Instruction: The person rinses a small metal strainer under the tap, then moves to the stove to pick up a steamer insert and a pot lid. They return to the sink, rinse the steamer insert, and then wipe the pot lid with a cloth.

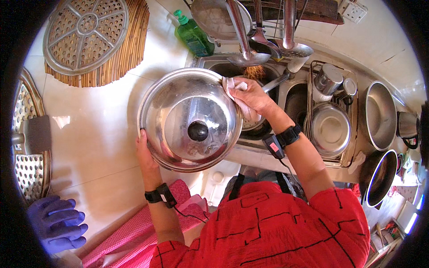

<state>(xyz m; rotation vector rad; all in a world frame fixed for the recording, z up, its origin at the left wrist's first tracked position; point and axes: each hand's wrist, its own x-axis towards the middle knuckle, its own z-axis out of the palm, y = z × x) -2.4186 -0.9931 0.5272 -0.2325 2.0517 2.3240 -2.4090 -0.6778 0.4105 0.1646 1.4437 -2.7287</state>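
Note:
A round steel pot lid with a clear centre and black knob (189,115) is held up before me, partly over the steel double sink (243,147). My left hand (145,147) grips its lower left rim, thumb on top and fingers mostly hidden beneath. On its upper right rim, my right hand (253,95) presses a striped cloth (240,100) between thumb and fingers; the cloth hangs down over the edge. A round perforated metal strainer partly shows in the basin behind the cloth. The faucet (281,78) reaches over the sink beside my right hand.
Ladles (249,58) hang above the sink. A green pump bottle (194,37) stands behind the lid. A perforated steamer plate (87,37) lies on a reed mat at upper left. Purple gloves (58,222) are at lower left. A dish rack (353,134) and pans (380,115) are at right.

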